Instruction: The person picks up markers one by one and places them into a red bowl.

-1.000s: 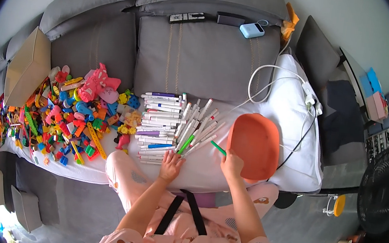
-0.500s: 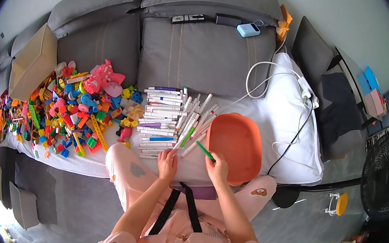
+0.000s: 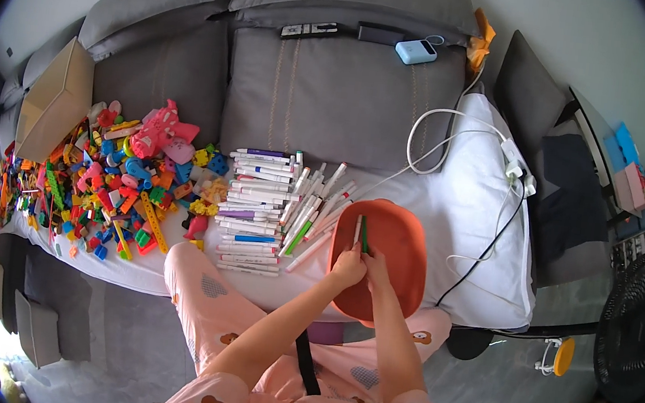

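Both hands are side by side over the orange plastic tub. My left hand is closed around a white marker that points away from me. Against it, my right hand grips a green marker, also pointing away. The two hands touch or nearly touch, and parts of the fingers are hidden. Left of the tub, many white-barrelled markers lie on the white sheet, some in a stacked row and others slanting, among them a green one and a blue one.
A heap of colourful toys and blocks spreads at the left, with a beige box tipped beside it. A power strip with cables lies on the white pillow. Remotes and a light blue device rest by the back cushions.
My left hand has moved right from the marker pile to over the tub, now with a white marker. My right hand has shifted slightly right with the green marker. The tub appears slightly nearer me.
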Motion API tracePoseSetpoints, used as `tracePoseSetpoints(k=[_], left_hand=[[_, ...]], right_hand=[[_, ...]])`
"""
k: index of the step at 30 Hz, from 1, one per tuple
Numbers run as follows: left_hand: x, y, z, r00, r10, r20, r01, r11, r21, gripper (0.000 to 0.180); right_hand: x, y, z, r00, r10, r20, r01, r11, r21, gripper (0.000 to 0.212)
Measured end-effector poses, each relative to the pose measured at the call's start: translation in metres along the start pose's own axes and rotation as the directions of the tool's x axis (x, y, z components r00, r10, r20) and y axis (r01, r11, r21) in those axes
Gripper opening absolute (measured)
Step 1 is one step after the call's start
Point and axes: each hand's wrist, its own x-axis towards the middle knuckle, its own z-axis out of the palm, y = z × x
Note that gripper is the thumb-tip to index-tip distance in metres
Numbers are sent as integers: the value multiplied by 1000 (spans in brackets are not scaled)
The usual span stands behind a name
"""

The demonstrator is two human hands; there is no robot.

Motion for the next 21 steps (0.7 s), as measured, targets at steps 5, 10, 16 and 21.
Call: tracePoseSetpoints(k=[5,10,16,21], left_hand=[[-41,7,-44,875,397,-276,-437,894,-99,32],[-93,-83,-104,905,187,-383,-142,980,143,21],[-114,-176,-143,929,135,-346,45,884,465,26],[-108,-170,-159,956,117,-269,42,853,521,20]], right_hand=[[-28,-7,17,692,-682,-239,505,693,-514,24],[-100,-54,103,765,-641,72,619,699,-359,18],[-82,1,153,908,-379,180,362,491,-793,32],[-72,24,146,935,-328,136,275,427,-861,28]])
